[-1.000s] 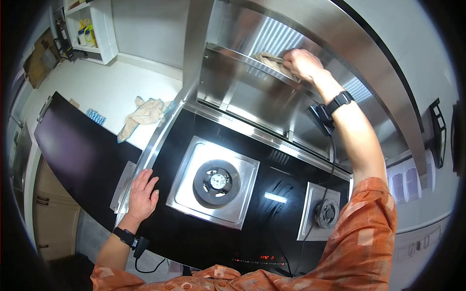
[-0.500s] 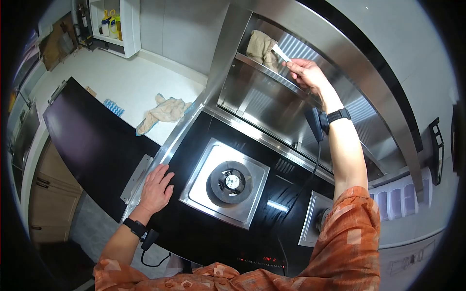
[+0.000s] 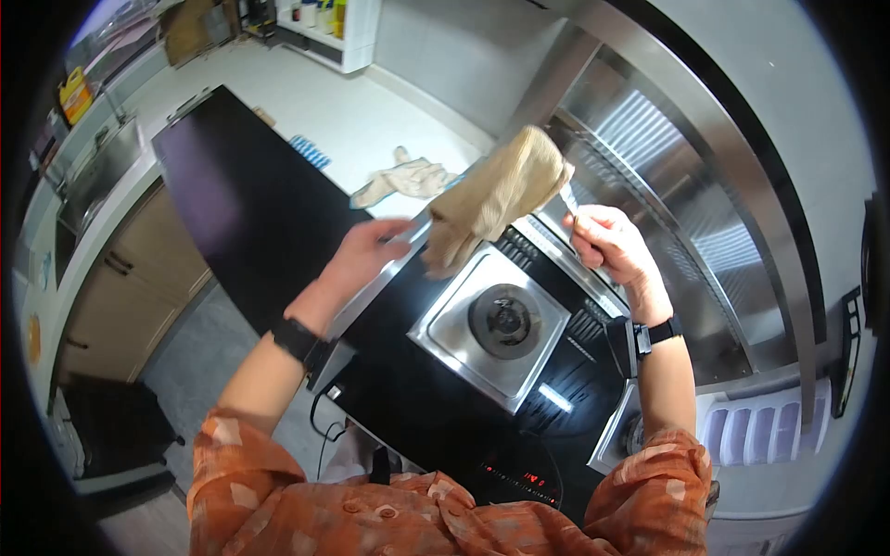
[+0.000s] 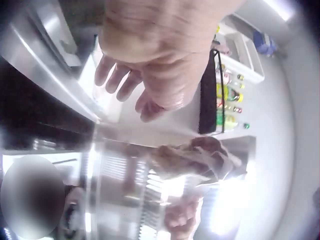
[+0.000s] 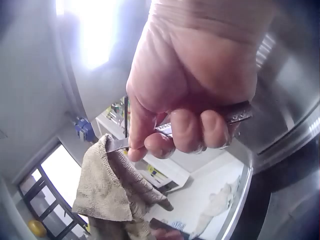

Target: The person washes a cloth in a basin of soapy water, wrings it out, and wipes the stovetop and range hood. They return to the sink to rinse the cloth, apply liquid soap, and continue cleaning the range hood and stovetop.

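Note:
My right hand (image 3: pixel 614 248) grips a slim, flat metal tool (image 5: pixel 240 113), its fingers curled round the handle in the right wrist view. A beige cloth (image 3: pixel 514 176) drapes over the tool's far end, which it hides, so I cannot tell the tool's kind. The cloth hangs in the air above the back left of the black cooktop (image 3: pixel 408 408). My left hand (image 3: pixel 360 259) is raised left of the cloth, apart from it, fingers loosely extended and holding nothing. In the left wrist view its fingers point toward the white counter.
A square steel burner plate (image 3: pixel 445 324) with a round burner (image 3: pixel 505 321) lies below the cloth. Behind stands a steel range hood (image 3: pixel 640 176). Another beige cloth (image 3: pixel 408 181) and a blue-striped cloth (image 3: pixel 309 151) lie on the white counter (image 3: pixel 371 120). A sink (image 3: pixel 102 176) is far left.
My right hand has brought the cloth-draped tool out of the hood's ledge, down and toward me. My left hand has lifted off the cooktop's left edge toward the cloth. The head view has turned left.

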`<state>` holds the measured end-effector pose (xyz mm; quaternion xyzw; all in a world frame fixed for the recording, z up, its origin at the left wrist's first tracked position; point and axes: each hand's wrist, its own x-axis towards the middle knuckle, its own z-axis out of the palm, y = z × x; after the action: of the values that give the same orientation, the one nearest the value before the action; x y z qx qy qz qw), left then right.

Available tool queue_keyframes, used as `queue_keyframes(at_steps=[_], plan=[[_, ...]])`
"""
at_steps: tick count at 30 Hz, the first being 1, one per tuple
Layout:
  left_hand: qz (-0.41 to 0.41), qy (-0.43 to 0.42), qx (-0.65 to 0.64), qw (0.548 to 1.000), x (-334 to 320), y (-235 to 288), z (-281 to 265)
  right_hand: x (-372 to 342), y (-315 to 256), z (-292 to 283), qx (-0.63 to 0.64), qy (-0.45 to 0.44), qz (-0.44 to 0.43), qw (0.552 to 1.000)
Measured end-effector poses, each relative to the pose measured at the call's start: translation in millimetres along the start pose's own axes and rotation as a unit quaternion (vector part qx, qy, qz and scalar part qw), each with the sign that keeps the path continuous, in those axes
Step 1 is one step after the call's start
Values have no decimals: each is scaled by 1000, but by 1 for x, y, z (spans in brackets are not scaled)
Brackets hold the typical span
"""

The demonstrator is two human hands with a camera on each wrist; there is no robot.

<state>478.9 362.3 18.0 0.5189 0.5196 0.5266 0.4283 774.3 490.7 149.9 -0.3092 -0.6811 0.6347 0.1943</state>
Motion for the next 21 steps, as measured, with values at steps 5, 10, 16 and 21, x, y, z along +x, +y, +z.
queue_keyframes(at_steps=[5, 10, 16, 21], plan=[[-100, -89, -391, 911, 0, 60, -6, 4, 37, 39, 80, -93, 15, 992], [-171, -228, -307, 908, 6, 50, -15, 0, 47, 46, 75, -103, 45, 991], [-176, -218, -142, 949, 14, 52, -33, -4, 52, 46, 63, -105, 58, 991], [-170, -199, -164, 951, 18, 66, -50, -7, 55, 45, 71, -91, 88, 989]])
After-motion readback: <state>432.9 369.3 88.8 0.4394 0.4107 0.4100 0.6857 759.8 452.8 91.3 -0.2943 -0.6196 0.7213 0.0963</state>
